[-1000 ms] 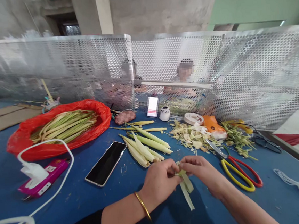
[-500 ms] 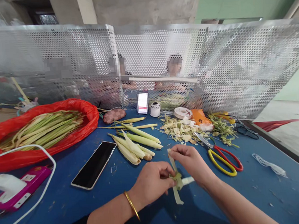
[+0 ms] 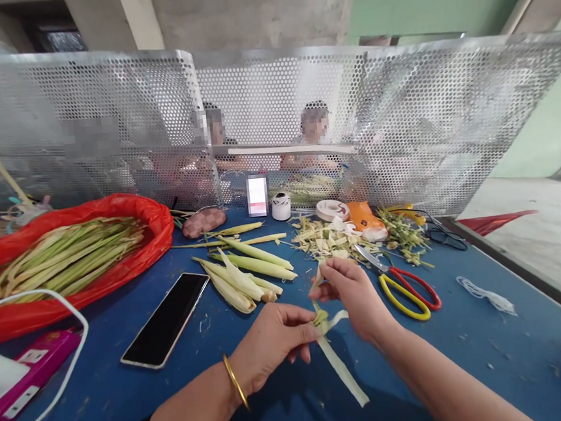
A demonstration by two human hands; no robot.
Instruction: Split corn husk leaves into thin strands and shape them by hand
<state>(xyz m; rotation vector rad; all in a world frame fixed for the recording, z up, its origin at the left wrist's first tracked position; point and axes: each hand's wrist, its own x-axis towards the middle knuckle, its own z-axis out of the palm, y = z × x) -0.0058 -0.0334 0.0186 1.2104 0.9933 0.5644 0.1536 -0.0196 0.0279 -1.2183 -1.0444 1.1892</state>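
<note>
My left hand (image 3: 272, 339), with a gold bangle on its wrist, pinches the knotted middle of a pale green leaf strip (image 3: 338, 372) just above the blue table (image 3: 471, 364). My right hand (image 3: 354, 292) is closed on the upper end of the same strip and holds it upright. The long free end hangs down and to the right towards me. Several peeled green stalks (image 3: 246, 272) lie just beyond my left hand.
Red and yellow scissors (image 3: 405, 285) lie right of my right hand beside a heap of leaf trimmings (image 3: 327, 239). A black phone (image 3: 165, 320), a red bag of stalks (image 3: 69, 262) and a pink power strip (image 3: 29, 373) lie left. Perforated metal screens (image 3: 401, 128) stand behind, with people beyond.
My right hand has lifted and pulled one end of the strip upward, and the hanging end now reaches farther down. The view has shifted to the right.
</note>
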